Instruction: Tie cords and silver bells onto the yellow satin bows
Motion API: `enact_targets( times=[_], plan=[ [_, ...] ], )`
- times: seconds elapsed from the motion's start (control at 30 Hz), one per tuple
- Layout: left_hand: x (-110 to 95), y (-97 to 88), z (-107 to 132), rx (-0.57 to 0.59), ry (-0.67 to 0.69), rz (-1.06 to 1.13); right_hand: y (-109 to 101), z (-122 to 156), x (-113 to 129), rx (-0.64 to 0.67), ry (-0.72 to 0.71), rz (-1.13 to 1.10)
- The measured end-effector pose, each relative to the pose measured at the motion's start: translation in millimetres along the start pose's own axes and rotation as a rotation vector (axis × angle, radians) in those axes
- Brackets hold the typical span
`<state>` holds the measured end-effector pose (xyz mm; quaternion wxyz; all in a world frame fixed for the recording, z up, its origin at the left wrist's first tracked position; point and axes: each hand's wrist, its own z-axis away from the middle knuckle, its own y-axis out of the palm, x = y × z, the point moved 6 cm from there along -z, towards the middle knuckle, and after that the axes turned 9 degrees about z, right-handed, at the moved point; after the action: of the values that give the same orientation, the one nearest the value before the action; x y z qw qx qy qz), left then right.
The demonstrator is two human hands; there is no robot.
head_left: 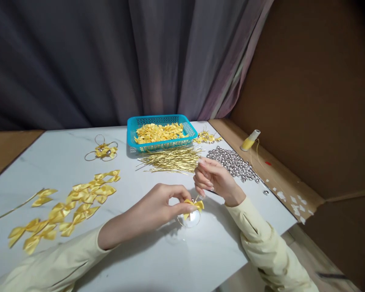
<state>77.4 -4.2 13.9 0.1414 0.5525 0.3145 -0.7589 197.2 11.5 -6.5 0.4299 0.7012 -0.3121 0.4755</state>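
Left hand [162, 202] palm-down, fingers [182, 209] pinched; right hand [215, 178] palm-inward, fingers [203, 181] curled; forearms [118, 230] angled inward.

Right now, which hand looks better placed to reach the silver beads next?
Probably the right hand: it is nearer the silver beads, while the left hand pinches a yellow bow. Whether the right holds anything is unclear.

Glossy satin-look bow [198, 205], shiny metallic ties [173, 159], polished metal-look beads [231, 162], smooth plastic basket [131, 134], matt cloth curtain [158, 61]
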Motion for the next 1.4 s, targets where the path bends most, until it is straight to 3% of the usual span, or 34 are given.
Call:
enact_targets(
  times=[0.9, 1.4],
  plan=[
    [-2.5, -0.6, -3.6, 0.035, -0.013, 0.031, 1.4, 0.6, 5.1, -0.001, -0.035, -0.048],
    [7.9, 4.8, -8.9, 0.08, -0.15, 0.4, 2.4, 1.0, 6.5, 0.038, -0.095, -0.074]
  ],
)
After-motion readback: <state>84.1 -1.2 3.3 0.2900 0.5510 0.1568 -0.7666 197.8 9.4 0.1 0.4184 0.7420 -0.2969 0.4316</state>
